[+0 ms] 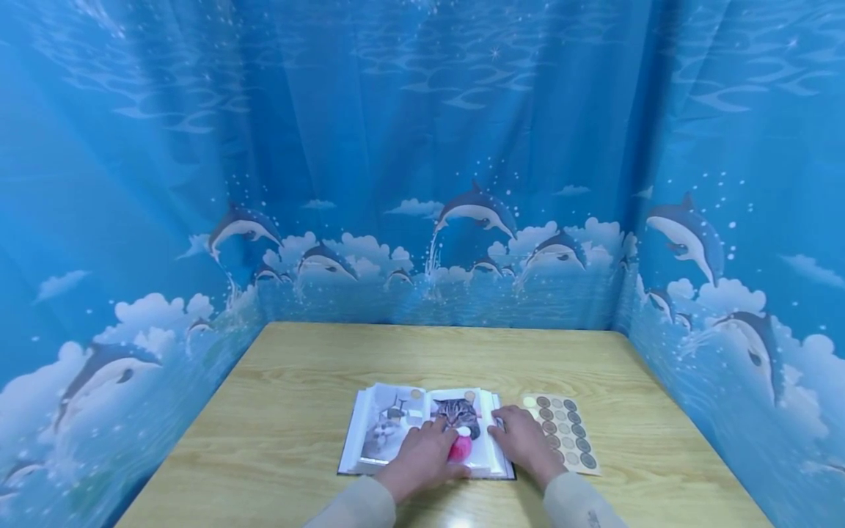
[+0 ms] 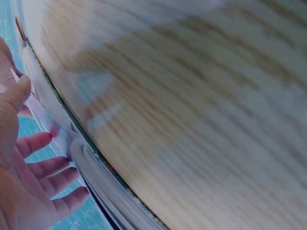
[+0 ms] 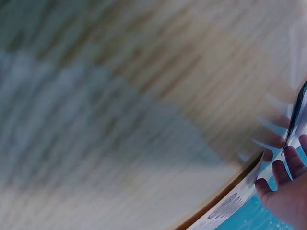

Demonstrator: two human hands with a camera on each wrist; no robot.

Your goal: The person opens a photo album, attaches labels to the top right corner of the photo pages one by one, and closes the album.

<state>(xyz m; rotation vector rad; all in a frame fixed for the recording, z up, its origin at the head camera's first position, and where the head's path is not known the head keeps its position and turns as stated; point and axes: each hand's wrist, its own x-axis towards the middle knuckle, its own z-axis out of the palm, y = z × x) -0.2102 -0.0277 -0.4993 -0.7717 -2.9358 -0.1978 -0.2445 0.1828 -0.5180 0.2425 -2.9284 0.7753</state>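
no readable text, labels or numbers

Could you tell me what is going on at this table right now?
A person sits at a wooden table with an open photo album in front of them. The left hand rests flat on the right-hand page, partly covering a cat photo. The right hand rests at the album's right edge. Beside the album, to its right, lies a sticker sheet of round stickers. Blue dolphin-print curtains surround the table.
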